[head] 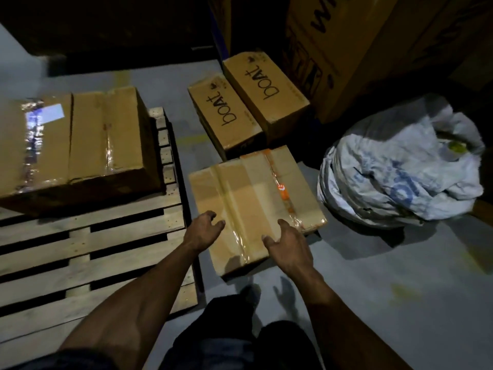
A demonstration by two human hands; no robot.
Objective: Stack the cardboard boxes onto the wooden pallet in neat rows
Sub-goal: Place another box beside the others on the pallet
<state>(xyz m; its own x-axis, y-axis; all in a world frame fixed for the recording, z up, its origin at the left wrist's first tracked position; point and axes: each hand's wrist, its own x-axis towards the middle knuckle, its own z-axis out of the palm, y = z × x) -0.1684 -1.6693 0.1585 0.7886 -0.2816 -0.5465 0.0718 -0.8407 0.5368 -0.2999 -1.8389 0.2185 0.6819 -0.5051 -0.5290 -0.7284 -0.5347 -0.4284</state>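
A taped cardboard box lies on the grey floor just right of the wooden pallet. My left hand hovers over the box's near left edge with fingers spread, holding nothing. My right hand is over the box's near right part, fingers apart, also holding nothing. Whether either hand touches the box I cannot tell. Two taped boxes sit side by side on the pallet's far part. Two boxes printed "boat" stand on the floor behind the near box.
A crumpled white plastic sack lies on the floor at the right. Large cartons rise at the back right. My dark trouser legs are at the bottom. The room is dim.
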